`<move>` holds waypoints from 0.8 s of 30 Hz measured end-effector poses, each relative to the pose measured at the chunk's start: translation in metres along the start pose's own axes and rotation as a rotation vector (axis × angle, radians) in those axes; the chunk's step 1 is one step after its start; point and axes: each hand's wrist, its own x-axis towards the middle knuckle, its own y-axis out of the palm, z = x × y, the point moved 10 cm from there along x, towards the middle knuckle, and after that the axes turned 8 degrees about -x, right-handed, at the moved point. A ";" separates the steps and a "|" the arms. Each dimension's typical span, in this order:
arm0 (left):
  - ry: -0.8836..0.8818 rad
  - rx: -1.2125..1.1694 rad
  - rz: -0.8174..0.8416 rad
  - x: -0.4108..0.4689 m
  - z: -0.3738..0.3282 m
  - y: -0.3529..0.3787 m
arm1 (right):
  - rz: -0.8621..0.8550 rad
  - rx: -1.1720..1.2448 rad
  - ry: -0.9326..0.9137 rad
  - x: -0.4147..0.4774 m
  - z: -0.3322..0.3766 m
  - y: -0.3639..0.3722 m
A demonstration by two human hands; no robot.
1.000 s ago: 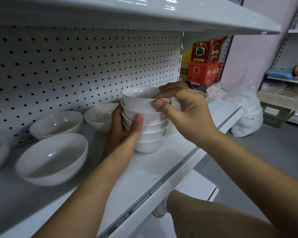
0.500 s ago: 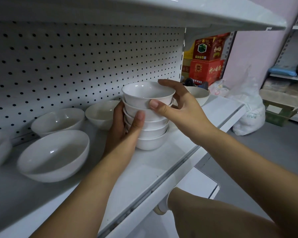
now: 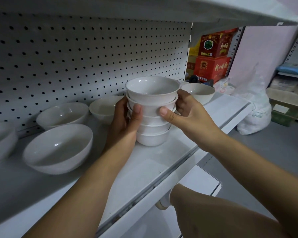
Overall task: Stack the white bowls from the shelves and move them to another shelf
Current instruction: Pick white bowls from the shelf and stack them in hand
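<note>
A stack of several small white bowls (image 3: pixel 151 117) stands on the white shelf (image 3: pixel 162 162) in front of the pegboard. My left hand (image 3: pixel 124 122) clasps the stack's left side, thumb pressed on the front. My right hand (image 3: pixel 187 112) clasps its right side, thumb on the second bowl from the top. Larger white bowls lie loose on the same shelf: one at the front left (image 3: pixel 58 148), one behind it (image 3: pixel 64 115), one behind my left hand (image 3: pixel 105 107), one at the far right (image 3: pixel 199 92) and one cut off at the left edge (image 3: pixel 0 140).
A white shelf (image 3: pixel 179 9) hangs low above the bowls. Red cartons (image 3: pixel 213 55) stand past the pegboard's end. A white plastic bag (image 3: pixel 255 115) and a green box (image 3: pixel 286 115) sit on the grey floor at right. A lower shelf (image 3: pixel 199 181) juts out below, near my knee.
My right hand has come down from the top bowl's rim to the stack's right side. Both hands now hold the stack from opposite sides; the left hand barely moved.
</note>
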 end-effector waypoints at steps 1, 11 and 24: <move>-0.003 -0.009 -0.007 -0.001 0.001 -0.001 | -0.016 0.006 -0.002 0.000 0.001 0.000; -0.003 -0.008 -0.015 -0.003 0.002 -0.002 | -0.026 0.038 -0.057 -0.001 0.005 0.000; 0.083 0.088 0.001 0.001 -0.004 0.002 | -0.035 0.027 -0.069 -0.003 -0.008 0.001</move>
